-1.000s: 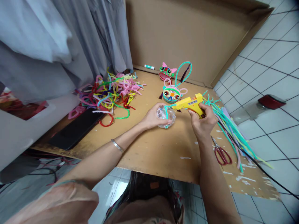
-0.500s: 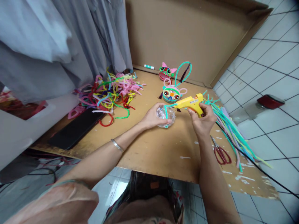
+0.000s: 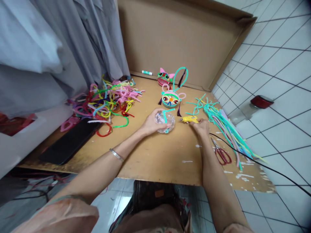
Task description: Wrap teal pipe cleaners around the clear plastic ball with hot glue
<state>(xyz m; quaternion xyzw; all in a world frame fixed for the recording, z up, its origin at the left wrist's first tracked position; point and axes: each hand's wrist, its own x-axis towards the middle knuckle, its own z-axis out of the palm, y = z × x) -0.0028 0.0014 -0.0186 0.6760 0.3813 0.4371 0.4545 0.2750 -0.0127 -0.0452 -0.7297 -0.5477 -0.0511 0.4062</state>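
My left hand (image 3: 155,123) is closed around a clear round plastic container (image 3: 171,121), its thumb near a turquoise pipe cleaner (image 3: 164,116) that bends across the top and sticks out past the rim. To the right, my right hand (image 3: 201,127) grips a yellow glue gun (image 3: 190,119) whose nozzle points left, a short way apart from the container. The gun sits low, close to the table, and part of its handle is hidden by my fingers. Behind the container stands a decorated animal-face lantern (image 3: 170,99) with pink ears, a turquoise loop and dark tassels.
A tangled heap of pipe cleaners (image 3: 114,97) lies left, beside a black phone-like slab (image 3: 70,142). On the right are straight pipe cleaners (image 3: 225,129), red-handled scissors (image 3: 222,153) and a black cord (image 3: 257,158). A small red face (image 3: 163,79) and a glue stick (image 3: 147,73) sit behind.
My right hand has lowered the glue gun and drawn its nozzle away from the pipe cleaner. My left hand still holds the container. The whole view has shifted slightly.
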